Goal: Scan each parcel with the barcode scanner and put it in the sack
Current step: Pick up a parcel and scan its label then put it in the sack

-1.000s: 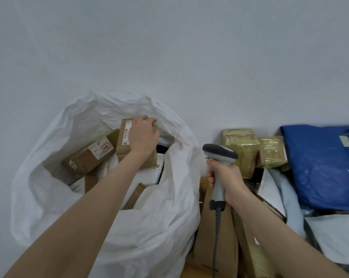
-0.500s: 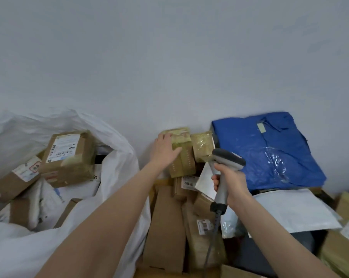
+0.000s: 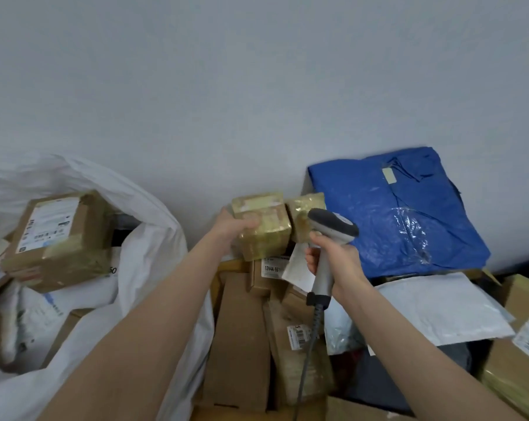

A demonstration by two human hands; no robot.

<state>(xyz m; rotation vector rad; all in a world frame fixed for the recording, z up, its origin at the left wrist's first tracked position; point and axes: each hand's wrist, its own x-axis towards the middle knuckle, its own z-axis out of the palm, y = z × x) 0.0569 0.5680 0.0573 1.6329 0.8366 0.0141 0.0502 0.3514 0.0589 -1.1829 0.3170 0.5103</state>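
Note:
My left hand point(image 3: 231, 227) grips the left side of a small tape-wrapped yellowish box point(image 3: 264, 226) that stands against the wall on top of the parcel pile. My right hand point(image 3: 333, 261) is closed on the handle of the grey barcode scanner point(image 3: 330, 235), whose head sits just right of that box, its cable hanging down. The open white sack point(image 3: 154, 247) lies at the left. It holds several parcels, with a labelled brown box point(image 3: 56, 238) on top.
A second tape-wrapped packet point(image 3: 302, 212) stands behind the scanner. A blue plastic parcel point(image 3: 400, 214) leans on the wall at the right, a white mailer point(image 3: 439, 308) below it. Brown cartons point(image 3: 242, 344) fill the middle; more boxes point(image 3: 518, 360) sit at the far right.
My left hand let go of the brown box in the sack, swung right to the pile and closed on the tape-wrapped box. The view panned right; the scanner stayed in my right hand.

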